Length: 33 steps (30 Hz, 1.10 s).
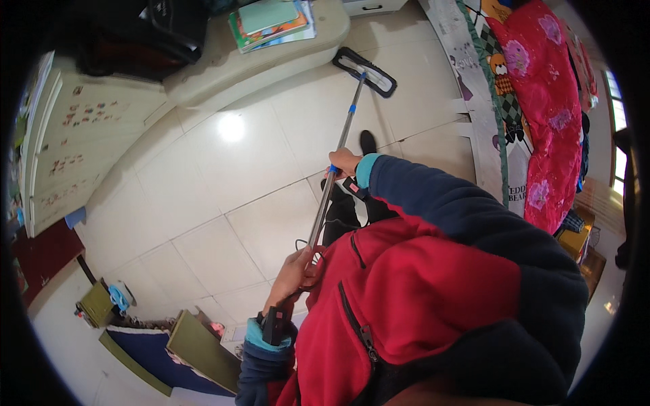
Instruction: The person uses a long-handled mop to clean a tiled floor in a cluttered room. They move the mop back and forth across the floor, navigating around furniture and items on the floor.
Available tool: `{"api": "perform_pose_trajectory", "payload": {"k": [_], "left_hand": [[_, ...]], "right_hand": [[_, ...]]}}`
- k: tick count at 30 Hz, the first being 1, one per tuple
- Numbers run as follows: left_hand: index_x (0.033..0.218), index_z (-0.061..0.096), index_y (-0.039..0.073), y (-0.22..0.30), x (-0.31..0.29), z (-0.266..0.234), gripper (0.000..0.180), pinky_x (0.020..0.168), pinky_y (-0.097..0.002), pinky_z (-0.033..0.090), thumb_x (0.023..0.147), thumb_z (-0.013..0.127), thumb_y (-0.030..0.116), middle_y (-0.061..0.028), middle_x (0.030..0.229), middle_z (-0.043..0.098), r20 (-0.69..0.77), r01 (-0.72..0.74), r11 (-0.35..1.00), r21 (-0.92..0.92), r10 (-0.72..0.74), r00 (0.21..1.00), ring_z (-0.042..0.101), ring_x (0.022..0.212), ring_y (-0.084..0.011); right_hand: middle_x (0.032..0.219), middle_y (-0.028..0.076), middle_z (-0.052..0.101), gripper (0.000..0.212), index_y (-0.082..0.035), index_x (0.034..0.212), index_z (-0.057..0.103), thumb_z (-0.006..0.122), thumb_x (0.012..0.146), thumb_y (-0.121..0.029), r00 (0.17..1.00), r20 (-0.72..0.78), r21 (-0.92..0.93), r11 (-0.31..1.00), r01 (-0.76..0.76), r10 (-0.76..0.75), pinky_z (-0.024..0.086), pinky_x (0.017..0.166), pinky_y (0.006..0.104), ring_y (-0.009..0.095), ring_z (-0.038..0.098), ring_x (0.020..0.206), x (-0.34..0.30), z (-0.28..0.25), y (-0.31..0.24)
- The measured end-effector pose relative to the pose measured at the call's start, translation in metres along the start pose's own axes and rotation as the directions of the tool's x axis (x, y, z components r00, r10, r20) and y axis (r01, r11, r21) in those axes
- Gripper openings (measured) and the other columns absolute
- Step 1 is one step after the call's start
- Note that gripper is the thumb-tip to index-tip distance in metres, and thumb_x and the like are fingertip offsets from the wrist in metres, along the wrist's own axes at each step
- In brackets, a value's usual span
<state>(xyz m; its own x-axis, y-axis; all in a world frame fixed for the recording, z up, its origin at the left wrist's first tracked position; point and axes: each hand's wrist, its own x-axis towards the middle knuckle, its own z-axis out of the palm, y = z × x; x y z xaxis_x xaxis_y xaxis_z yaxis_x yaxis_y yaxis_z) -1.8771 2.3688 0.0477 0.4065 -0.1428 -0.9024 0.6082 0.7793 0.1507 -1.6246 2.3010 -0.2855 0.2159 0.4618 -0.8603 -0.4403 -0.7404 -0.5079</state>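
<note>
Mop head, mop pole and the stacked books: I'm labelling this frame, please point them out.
mop head (365, 72), head view, middle of the flat pad.
mop pole (336, 162), head view, metal shaft.
stacked books (272, 20), head view, top cover.

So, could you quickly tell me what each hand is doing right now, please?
Left hand: closed around the mop handle near its upper end.
Right hand: closed around the same handle, further down.

Shiny metal mop pole (342, 139), glossy smooth floor tiles (223, 176), fleecy cloth jacket (420, 291).

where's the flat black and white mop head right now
In the head view, the flat black-and-white mop head lies on the pale tiled floor at upper centre, beside the cream curved bench.
</note>
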Motion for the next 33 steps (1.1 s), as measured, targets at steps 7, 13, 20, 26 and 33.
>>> {"api": "perform_pose_trajectory", "payload": {"k": [7,13,20,26,33], "left_hand": [[0.085,0.058,-0.004,0.062,-0.017,-0.045,0.031,0.052,-0.0317,0.040,0.092,0.053,0.026,-0.0066,0.062,0.053,-0.147,-0.158,0.716,0.680,0.344,0.927,0.049,0.055,-0.0139],[0.102,0.057,-0.005,0.132,-0.016,-0.091,0.030,0.071,-0.0456,0.046,0.089,0.053,0.022,-0.0277,0.080,0.061,-0.054,-0.187,0.397,0.899,0.522,0.851,0.059,0.077,-0.0435],[0.110,0.056,-0.003,0.170,-0.063,-0.172,0.032,0.072,-0.0479,0.045,0.092,0.053,0.023,-0.0309,0.087,0.061,-0.098,-0.154,0.485,0.861,0.454,0.886,0.058,0.086,-0.0469],[0.117,0.055,-0.002,0.181,-0.121,-0.259,0.032,0.068,-0.0434,0.046,0.094,0.051,0.019,-0.0276,0.081,0.061,-0.175,-0.092,0.551,0.829,0.412,0.894,0.060,0.079,-0.0446],[0.118,0.056,-0.004,0.188,-0.167,-0.367,0.031,0.057,-0.0315,0.040,0.095,0.050,0.017,-0.0080,0.064,0.051,-0.262,0.053,0.666,0.744,0.219,0.940,0.047,0.060,-0.0156]], "right_hand": [[0.080,0.014,0.059,0.016,0.001,0.099,0.047,0.041,0.089,-0.011,0.961,-0.008,0.613,0.760,-0.215,0.278,0.058,0.063,0.0489,0.032,0.066,0.074,-0.001,0.031,-0.079],[0.084,0.015,0.061,0.015,0.001,0.092,0.050,0.040,0.090,-0.009,0.911,-0.275,0.582,0.808,-0.097,0.307,0.058,0.061,0.0456,0.028,0.066,0.072,0.034,0.064,-0.131],[0.083,0.014,0.059,0.011,-0.001,0.093,0.051,0.042,0.090,-0.006,0.893,-0.197,0.537,0.807,-0.247,0.405,0.057,0.056,0.0434,0.025,0.066,0.070,0.054,0.143,-0.159],[0.099,0.013,0.054,0.025,-0.007,0.114,0.041,0.044,0.089,-0.007,0.886,0.027,0.548,0.735,-0.400,0.463,0.060,0.065,0.0509,0.028,0.064,0.083,0.061,0.250,-0.177],[0.104,0.016,0.053,0.027,-0.003,0.116,0.038,0.042,0.090,-0.006,0.934,0.062,0.577,0.750,-0.322,0.353,0.058,0.071,0.0579,0.030,0.064,0.086,0.073,0.363,-0.185]]}}
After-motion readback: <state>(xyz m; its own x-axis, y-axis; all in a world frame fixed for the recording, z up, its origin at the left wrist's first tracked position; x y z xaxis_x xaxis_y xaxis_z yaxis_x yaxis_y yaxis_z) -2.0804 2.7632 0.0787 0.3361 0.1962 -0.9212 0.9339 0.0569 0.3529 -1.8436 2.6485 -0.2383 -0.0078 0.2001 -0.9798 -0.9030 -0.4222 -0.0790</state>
